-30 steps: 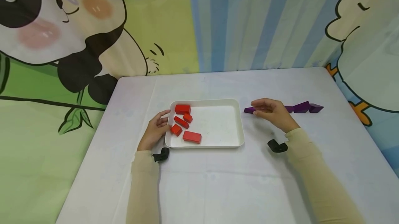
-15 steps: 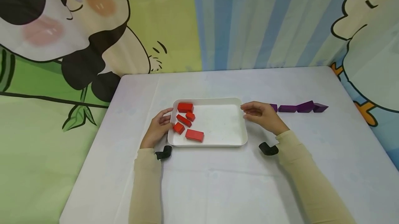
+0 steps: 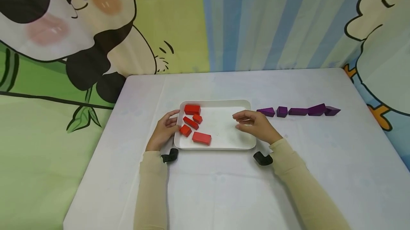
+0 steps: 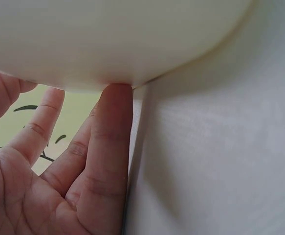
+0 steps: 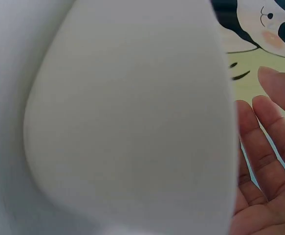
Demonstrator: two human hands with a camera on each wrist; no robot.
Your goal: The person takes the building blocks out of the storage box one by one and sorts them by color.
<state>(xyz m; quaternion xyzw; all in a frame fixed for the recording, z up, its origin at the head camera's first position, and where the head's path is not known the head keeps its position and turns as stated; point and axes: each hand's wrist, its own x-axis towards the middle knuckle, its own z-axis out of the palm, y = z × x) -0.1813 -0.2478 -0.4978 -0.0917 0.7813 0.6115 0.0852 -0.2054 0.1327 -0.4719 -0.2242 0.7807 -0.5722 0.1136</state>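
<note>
A white tray (image 3: 224, 144) lies in the middle of the table, with several red blocks (image 3: 201, 138) in its left part. My left hand (image 3: 162, 132) is at the tray's left edge; in the left wrist view its fairly straight fingers (image 4: 110, 142) meet the outer wall. My right hand (image 3: 256, 126) hovers over the right part of the tray, fingers loosely bent and nothing between them. In the right wrist view the white tray wall (image 5: 132, 117) fills the middle, and the right hand's fingers (image 5: 262, 156) show beyond it.
Several purple blocks (image 3: 298, 111) form a row on the table (image 3: 211, 187) to the right of the tray. Behind the table hangs a cartoon-printed cloth (image 3: 179, 23).
My right hand has moved left from the purple row, past the tray's right rim, to above the tray. My left hand stays at the left edge. The head view has shifted slightly.
</note>
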